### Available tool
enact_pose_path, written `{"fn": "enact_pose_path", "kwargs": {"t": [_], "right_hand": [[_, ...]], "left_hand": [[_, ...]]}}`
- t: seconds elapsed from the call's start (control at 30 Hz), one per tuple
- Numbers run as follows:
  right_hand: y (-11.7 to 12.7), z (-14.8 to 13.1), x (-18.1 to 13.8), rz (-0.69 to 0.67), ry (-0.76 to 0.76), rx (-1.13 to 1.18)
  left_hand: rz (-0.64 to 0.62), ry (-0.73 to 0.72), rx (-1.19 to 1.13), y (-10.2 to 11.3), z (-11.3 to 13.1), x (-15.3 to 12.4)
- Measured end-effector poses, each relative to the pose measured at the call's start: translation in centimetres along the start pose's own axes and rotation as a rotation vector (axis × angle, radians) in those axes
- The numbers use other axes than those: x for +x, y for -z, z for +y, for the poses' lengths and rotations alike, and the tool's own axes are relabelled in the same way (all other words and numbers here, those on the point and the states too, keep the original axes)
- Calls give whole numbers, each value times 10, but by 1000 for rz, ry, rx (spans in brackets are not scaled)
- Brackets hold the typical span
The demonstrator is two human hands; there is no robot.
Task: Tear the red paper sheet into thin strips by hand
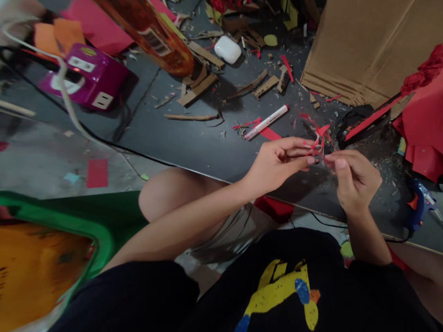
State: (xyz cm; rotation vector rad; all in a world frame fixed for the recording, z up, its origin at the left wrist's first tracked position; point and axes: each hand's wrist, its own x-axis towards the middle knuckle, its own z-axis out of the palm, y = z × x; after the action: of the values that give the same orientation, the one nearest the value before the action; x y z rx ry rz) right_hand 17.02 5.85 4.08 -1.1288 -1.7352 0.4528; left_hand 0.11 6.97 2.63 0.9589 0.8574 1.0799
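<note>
A tangle of thin red paper strips (321, 133) hangs between my two hands above the dark table. My left hand (273, 163) reaches in from the left, thumb and fingers closed on the strips. Facing it, my right hand (358, 182) pinches a thin end of the same tangle between thumb and curled fingers. The strips are partly blurred, so their exact shape is unclear. Just beyond my left hand lies a white marker (266, 122) with a red end, beside a flat red paper strip (270, 134).
Cardboard scraps (266, 86) and a white earbud case (227, 50) lie beyond my hands. A bottle (155, 39) and purple power block (92, 83) stand left. Cardboard (370, 46), red paper (424, 124) and a blue glue gun (417, 203) are right.
</note>
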Motion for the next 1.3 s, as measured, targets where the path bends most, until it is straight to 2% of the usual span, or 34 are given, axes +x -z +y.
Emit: {"fn": "enact_pose_path", "kwargs": {"t": [0.2, 0.4, 0.53, 0.63, 0.73, 0.93, 1.17, 1.3], "right_hand": [[0, 0, 3, 9, 36, -59], [-2, 1, 3, -134, 77, -143], [-3, 3, 3, -126, 112, -194], [-2, 2, 4, -141, 83, -180], [-1, 1, 3, -139, 24, -101], [-1, 3, -1, 7, -136, 158], [4, 7, 0, -24, -225, 449], [12, 2, 4, -158, -288, 537]], "left_hand": [[-3, -16, 34, -1, 2, -3], [-67, -72, 23, -2, 1, -2], [-80, -40, 66, -1, 0, -1], [-77, -33, 69, -1, -1, -2], [-59, -25, 51, -1, -1, -1], [-15, -29, -1, 2, 0, 3], [57, -52, -28, 5, 0, 7], [71, -57, -43, 7, 1, 11]]}}
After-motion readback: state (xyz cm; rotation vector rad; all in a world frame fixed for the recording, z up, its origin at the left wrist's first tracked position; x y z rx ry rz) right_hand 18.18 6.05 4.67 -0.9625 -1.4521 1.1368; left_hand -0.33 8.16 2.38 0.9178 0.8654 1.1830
